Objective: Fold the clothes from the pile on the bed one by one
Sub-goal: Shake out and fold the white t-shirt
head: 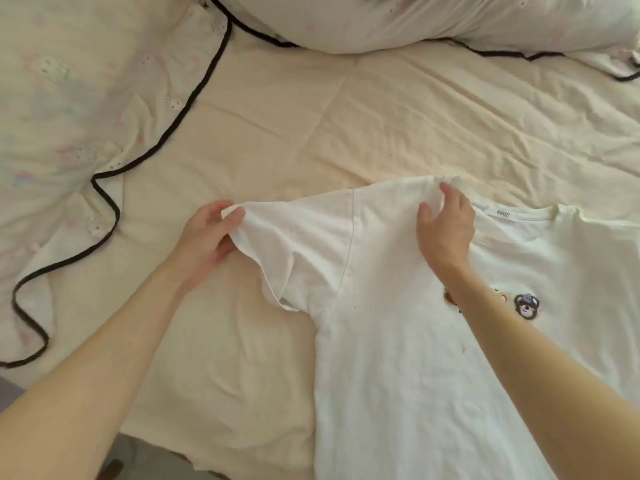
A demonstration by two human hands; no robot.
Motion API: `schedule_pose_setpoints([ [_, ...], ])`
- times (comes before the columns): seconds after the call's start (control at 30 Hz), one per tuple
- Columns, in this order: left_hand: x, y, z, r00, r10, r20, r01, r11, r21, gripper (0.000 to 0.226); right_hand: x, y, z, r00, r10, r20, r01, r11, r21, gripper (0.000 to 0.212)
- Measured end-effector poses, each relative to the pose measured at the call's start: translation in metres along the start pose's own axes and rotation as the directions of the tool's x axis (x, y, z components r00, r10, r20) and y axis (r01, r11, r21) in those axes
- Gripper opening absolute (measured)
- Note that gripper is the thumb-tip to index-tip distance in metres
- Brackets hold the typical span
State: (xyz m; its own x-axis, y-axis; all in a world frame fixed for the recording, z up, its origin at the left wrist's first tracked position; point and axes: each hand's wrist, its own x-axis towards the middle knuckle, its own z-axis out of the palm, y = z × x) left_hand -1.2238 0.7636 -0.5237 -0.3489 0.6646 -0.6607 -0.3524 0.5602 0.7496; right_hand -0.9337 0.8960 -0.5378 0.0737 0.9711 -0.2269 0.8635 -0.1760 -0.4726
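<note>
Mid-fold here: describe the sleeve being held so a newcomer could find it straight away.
Start at the cream bed sheet, then find the white T-shirt lying flat on its near right part. The sleeve sticks out from the shirt's left side, its cuff pinched by the left hand while the right hand grips the shoulder. Unlike the rest of the shirt, it is raised off the bed.

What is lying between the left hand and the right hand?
In the head view, only the white T-shirt's sleeve spans from left hand to right hand.
</note>
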Motion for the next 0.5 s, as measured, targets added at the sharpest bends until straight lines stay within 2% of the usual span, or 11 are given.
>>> schedule_pose_setpoints([
  [0.1,-0.017,-0.025,-0.002,0.999,-0.032,0.043,0.037,0.993,-0.114,0.033,-0.069,0.002,0.014,0.977,-0.207,0.060,0.209,0.977,-0.039,0.049],
  [0.2,-0.028,-0.036,0.013,0.992,-0.083,0.096,0.096,0.986,-0.138,0.040,-0.134,0.003,0.029,0.940,-0.304,0.152,0.314,0.948,-0.047,0.055],
  [0.3,-0.035,-0.041,0.033,0.988,-0.136,0.079,0.144,0.983,-0.116,0.032,-0.178,0.001,0.042,0.889,-0.410,0.203,0.431,0.899,-0.074,0.064],
  [0.4,-0.039,-0.039,0.047,0.993,-0.098,-0.068,0.090,0.989,-0.117,0.011,-0.194,-0.010,0.048,0.832,-0.533,0.154,0.551,0.827,-0.112,0.061],
  [0.5,-0.044,-0.025,0.051,0.991,0.033,-0.132,-0.044,0.995,-0.087,0.009,-0.194,-0.029,0.053,0.782,-0.624,0.010,0.620,0.775,-0.124,0.036],
])
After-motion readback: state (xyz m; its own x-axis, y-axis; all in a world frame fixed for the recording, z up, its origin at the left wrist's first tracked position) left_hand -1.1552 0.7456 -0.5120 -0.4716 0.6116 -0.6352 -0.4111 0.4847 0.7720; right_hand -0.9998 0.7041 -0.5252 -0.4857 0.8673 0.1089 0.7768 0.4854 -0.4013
